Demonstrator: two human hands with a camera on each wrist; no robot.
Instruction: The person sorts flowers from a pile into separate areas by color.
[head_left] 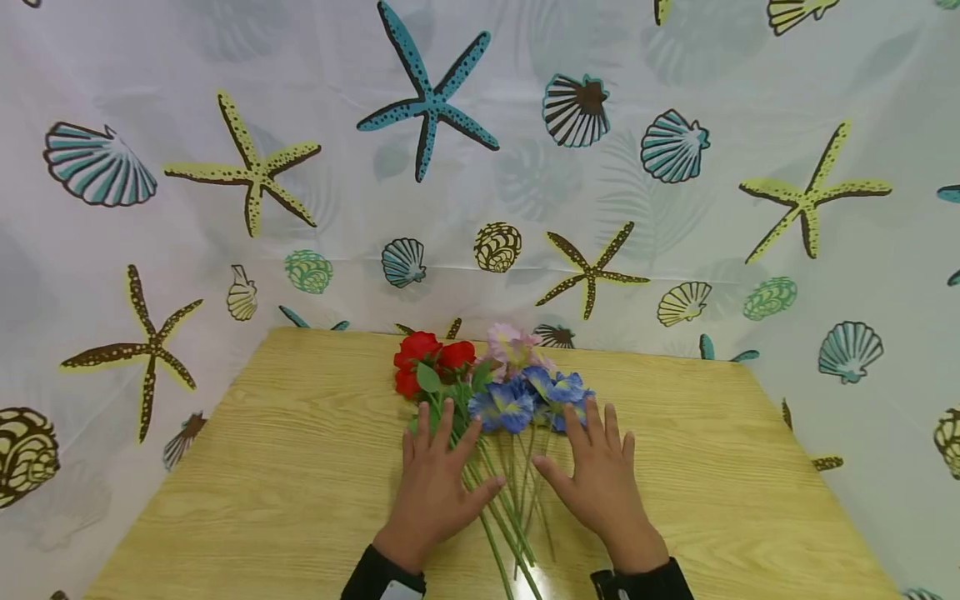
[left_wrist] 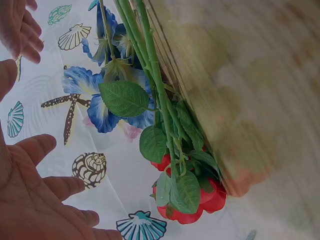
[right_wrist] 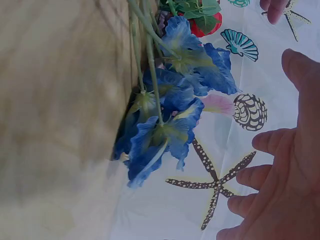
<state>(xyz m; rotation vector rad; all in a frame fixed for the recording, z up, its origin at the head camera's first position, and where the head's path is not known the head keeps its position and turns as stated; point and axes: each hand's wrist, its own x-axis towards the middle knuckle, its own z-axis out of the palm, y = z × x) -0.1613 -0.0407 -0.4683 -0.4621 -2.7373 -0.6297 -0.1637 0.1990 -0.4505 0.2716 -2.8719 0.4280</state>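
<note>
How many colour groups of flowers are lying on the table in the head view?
3: red flowers at the left, pink flowers at the far side, and blue flowers at the right, in front of the pink. Blooms overlap, so some may be hidden.

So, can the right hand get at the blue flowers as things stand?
Probably yes: the right hand is empty, its fingers spread near the blue flowers, with nothing visible blocking the way.

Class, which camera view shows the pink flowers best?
The head view, where the pink flowers show most fully, beyond the blue flowers. The left wrist view gives only small pink bits past the blue flowers; the right wrist view, mainly one pink patch beside them.
</note>
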